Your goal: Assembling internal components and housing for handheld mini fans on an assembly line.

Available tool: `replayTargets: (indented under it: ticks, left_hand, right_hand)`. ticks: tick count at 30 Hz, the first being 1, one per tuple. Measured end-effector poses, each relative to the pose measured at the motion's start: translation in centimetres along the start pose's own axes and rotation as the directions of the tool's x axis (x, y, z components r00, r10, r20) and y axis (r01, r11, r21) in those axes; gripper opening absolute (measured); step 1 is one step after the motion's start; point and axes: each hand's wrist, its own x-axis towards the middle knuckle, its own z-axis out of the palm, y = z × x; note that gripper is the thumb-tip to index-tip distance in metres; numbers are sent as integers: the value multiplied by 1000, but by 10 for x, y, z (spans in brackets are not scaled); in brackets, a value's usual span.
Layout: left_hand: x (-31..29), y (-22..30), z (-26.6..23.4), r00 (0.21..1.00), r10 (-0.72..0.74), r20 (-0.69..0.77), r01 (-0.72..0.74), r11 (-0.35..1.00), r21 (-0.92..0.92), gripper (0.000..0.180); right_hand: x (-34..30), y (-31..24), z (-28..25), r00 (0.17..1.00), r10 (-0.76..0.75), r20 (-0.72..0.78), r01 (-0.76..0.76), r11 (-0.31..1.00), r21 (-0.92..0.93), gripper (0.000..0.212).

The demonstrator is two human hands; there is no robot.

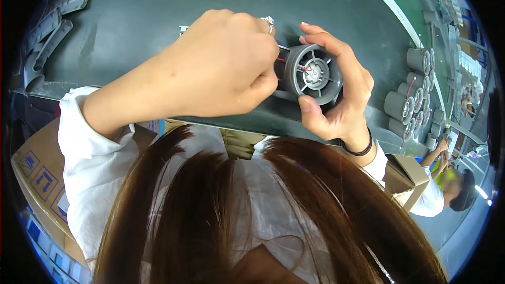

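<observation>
My right hand (pixel 347 84) curves around a grey round fan housing (pixel 322 93), thumb on its near rim and fingers on its far side. The open end of the housing shows spokes around a silver motor (pixel 315 73). A thin red wire (pixel 280 60) runs from the motor toward my left hand (pixel 229 66). That hand is closed in a fist right beside the housing, its back turned up, and hides whatever its fingers grip. A small whitish metal piece (pixel 183 30) peeks out behind the left wrist.
The dark green worktable (pixel 142 16) spreads beneath my hands. Grey curved shells (pixel 52 37) lie at the far left. Several similar fan housings (pixel 405 105) are grouped at the right edge. Cardboard boxes (pixel 39 171) flank me below the table. Another person (pixel 434 189) sits at the right.
</observation>
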Motion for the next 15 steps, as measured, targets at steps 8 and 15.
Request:
replayTargets:
  ticks: [8,15]
  left_hand:
    - [-2,-4,-2,1000,4,5,-3,993,-122,7]
    - [-7,-6,-4,989,73,127,-48,981,-190,6]
  right_hand:
    - [5,3,7,998,-21,-60,24,999,44,60]
    - [1,-5,3,997,-29,-65,27,999,-39,55]
